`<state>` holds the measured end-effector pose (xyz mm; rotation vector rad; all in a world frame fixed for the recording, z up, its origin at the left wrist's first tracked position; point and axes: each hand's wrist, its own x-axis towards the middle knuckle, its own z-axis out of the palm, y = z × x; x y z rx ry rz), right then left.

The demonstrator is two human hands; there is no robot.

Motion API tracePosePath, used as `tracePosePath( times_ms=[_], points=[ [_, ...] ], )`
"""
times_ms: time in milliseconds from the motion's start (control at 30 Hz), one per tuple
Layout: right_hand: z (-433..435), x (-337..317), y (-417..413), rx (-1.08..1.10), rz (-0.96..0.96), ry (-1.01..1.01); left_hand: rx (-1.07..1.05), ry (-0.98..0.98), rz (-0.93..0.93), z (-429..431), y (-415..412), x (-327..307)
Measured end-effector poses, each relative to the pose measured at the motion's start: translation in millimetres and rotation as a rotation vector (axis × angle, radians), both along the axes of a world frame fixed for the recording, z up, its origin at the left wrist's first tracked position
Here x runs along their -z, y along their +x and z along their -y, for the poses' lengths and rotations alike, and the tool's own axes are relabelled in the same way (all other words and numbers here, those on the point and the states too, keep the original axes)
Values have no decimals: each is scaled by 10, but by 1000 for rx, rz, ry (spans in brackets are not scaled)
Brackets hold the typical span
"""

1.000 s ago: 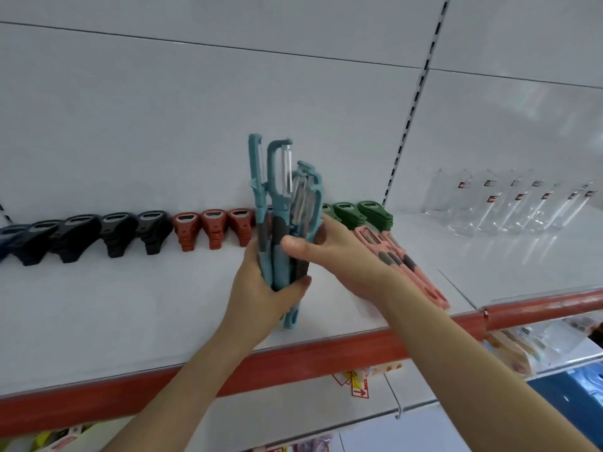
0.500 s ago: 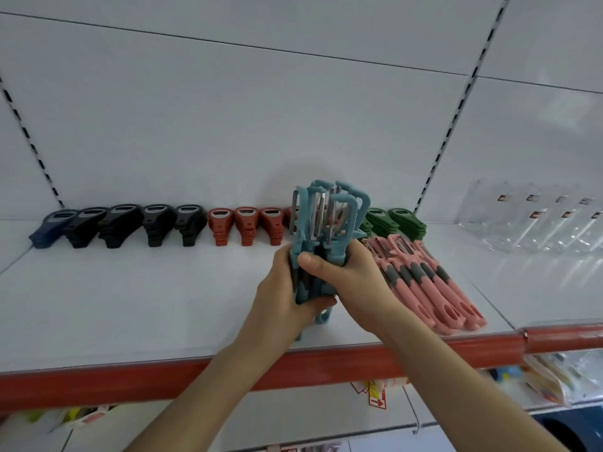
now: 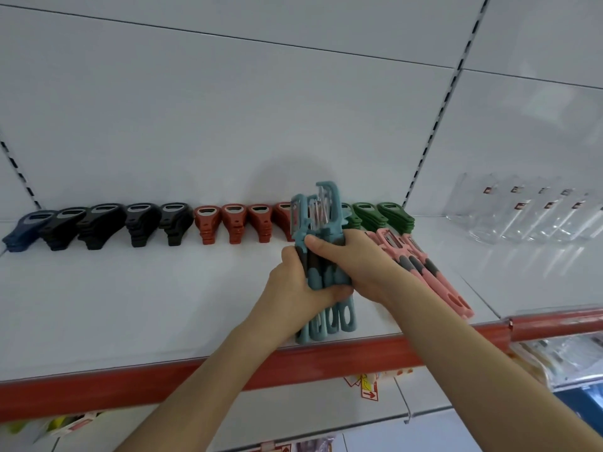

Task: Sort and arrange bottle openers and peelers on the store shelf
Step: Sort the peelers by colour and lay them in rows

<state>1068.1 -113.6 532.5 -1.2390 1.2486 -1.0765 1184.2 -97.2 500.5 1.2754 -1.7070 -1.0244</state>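
Note:
A bundle of several teal peelers [image 3: 321, 223] with grey grips is held in both hands over the white shelf [image 3: 130, 305]. My left hand [image 3: 293, 288] grips the handles from the left and below. My right hand [image 3: 355, 265] wraps them from the right, thumb across the front. The handle ends [image 3: 329, 324] reach down near the shelf's front edge. Pink peelers [image 3: 424, 265] lie in a row just right of my hands. Along the back wall stand bottle openers: black ones [image 3: 107, 223], red ones [image 3: 235, 221], green ones [image 3: 381, 216].
A red price rail [image 3: 130, 383] runs along the shelf's front edge. Clear glass containers [image 3: 528, 213] stand on the neighbouring shelf section to the right. Packaged goods hang on the lower level at bottom right.
The bundle of teal peelers has come down from upright and high to low over the shelf, handle ends by the front edge. Both hands kept their hold and closed the bundle tighter.

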Motion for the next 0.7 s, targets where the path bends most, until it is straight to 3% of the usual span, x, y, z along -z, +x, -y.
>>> tracePosePath(
  times_ms=[233,567,700],
  points=[
    [66,191,-120,5,-73,192,-40,56,185,44,-99,77],
    [26,276,-195,70,-442,69,-148,-7,263,85,-54,152],
    [17,304,-219,57,-675,-20,-197,-56,187,134,-27,193]
  ],
)
